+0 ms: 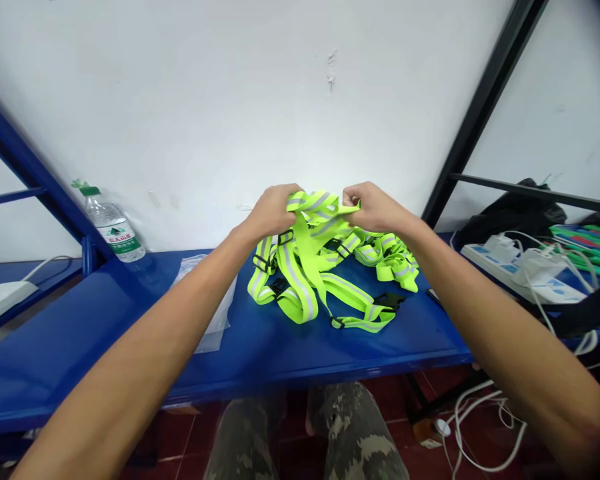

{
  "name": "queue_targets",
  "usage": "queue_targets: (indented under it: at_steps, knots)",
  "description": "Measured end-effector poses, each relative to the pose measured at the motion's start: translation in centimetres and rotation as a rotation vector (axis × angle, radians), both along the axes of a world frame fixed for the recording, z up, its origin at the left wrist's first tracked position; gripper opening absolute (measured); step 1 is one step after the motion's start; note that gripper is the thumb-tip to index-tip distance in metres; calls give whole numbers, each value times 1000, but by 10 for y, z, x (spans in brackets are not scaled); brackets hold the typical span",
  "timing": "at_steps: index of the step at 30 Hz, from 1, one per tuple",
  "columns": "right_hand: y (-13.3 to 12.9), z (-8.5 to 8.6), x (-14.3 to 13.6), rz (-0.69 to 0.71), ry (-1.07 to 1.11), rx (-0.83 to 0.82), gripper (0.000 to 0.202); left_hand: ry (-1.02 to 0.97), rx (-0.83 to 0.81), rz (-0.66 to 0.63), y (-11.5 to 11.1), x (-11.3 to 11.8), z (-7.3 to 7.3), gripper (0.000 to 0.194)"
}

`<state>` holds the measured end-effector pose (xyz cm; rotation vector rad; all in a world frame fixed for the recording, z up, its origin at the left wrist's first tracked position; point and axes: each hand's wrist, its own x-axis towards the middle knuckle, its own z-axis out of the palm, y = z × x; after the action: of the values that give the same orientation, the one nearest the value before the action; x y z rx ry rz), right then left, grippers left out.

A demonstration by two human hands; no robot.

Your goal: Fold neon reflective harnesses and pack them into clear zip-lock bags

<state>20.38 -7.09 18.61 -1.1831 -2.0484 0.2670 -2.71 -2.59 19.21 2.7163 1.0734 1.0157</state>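
Neon yellow straps [300, 283] with grey reflective stripes and black buckles hang and lie in loops over the blue table. My left hand [279, 210] is closed on the bunched upper part of the straps. Just to the right, my right hand [369, 205] grips another stretch of the same webbing, held up above the table. A black buckle [389, 301] rests at the right end of a loop. More strap coils [397, 263] lie behind, near my right wrist. Under my left forearm is a clear plastic bag [213, 333].
A water bottle [114, 227] leans at the back left of the blue table [105, 303]. On the right are white power strips [523, 273] with cables, a black bag [515, 213] and green and red items. White cables [463, 433] hang to the floor.
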Motion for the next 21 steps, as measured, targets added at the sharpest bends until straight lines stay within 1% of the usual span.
queue_targets:
  at_steps: [2, 3, 4, 6, 8, 9, 11, 12, 14, 15, 17, 18, 21]
  knots:
    - [4, -4, -1, -167, -89, 241, 17, 28, -100, -23, 0, -1, -5, 55]
    - [6, -7, -2, -208, -89, 314, 20, 20, -196, -61, -1, 0, -7, 58]
    - [8, -11, -2, -216, -71, 342, 27, -14, -311, -104, -2, 3, -9, 63]
    - [10, -16, -5, -159, -8, 305, 43, -148, -546, -194, -6, 10, -12, 68]
    - [10, -19, -6, -46, 56, 205, 52, -298, -692, -279, -9, 19, -14, 62]
    - [8, -19, -7, 18, 88, 144, 54, -358, -716, -313, -10, 23, -14, 55]
    - [4, -16, -6, 157, 150, -8, 58, -450, -708, -357, -11, 29, -12, 41]
    - [1, -13, -5, 228, 186, -101, 61, -487, -697, -371, -11, 31, -9, 38]
    - [-4, -7, -2, 345, 289, -282, 62, -536, -707, -398, -13, 30, -3, 40]
    - [-6, -5, -1, 369, 355, -347, 59, -542, -724, -413, -15, 29, 1, 43]
    - [-6, 0, 1, 347, 459, -404, 50, -530, -746, -419, -17, 26, 8, 45]
    - [-6, 2, 2, 320, 468, -409, 47, -524, -730, -403, -19, 24, 11, 44]
    - [-4, 6, 1, 209, 350, -376, 43, -494, -565, -314, -20, 23, 15, 43]
